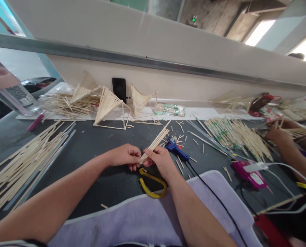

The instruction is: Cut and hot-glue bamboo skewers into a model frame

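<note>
A small bundle of thin wooden sticks (pixel 156 140) slants up and away from me, gripped near its lower end by my right hand (pixel 158 159). My left hand (pixel 129 156) is closed at that same lower end, fingertips pinched against the sticks. Just below my hands lie yellow-handled scissors (pixel 153 195), their blades hidden. To the right of my right hand rests a blue glue gun (pixel 177 150), with short cut stick pieces scattered around it. Beyond my hands stand twisted stick models (pixel 109 104) joined from many sticks.
Long sticks and clear strips (pixel 31 164) cover the left side. A black phone (pixel 119 90) leans on the wall. A purple cloth (pixel 132 219) lies in front. At right are a pink power strip (pixel 249 174), cables, stick piles (pixel 250 137) and another person's hands (pixel 279 132).
</note>
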The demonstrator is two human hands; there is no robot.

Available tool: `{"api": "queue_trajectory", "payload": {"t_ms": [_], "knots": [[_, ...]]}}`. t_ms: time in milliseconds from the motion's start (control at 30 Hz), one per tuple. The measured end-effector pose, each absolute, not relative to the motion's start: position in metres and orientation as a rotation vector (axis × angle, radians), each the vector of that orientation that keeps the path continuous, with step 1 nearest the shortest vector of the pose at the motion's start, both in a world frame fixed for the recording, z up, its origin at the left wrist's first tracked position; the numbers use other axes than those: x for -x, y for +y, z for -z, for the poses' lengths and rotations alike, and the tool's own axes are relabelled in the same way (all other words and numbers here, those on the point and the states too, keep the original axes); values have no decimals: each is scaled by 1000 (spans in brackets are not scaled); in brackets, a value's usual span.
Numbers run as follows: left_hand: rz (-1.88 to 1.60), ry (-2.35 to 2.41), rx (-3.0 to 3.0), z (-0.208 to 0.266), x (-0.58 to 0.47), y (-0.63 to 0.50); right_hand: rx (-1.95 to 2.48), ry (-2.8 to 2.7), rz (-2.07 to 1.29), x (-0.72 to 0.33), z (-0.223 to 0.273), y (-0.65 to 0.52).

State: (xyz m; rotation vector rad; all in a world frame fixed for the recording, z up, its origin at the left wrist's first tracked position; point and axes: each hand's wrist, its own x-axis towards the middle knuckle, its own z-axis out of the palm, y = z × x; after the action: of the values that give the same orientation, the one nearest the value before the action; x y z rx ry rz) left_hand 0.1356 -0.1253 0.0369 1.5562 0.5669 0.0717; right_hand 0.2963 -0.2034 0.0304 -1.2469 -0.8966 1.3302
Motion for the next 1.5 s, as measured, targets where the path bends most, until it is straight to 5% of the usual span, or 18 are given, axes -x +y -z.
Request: {"api": "queue_trajectory", "payload": {"t_ms": [1500], "knots": [[0,493,-1522,-33,-129,-116,1148,-820,-1418,-299,-22,-202]]}}
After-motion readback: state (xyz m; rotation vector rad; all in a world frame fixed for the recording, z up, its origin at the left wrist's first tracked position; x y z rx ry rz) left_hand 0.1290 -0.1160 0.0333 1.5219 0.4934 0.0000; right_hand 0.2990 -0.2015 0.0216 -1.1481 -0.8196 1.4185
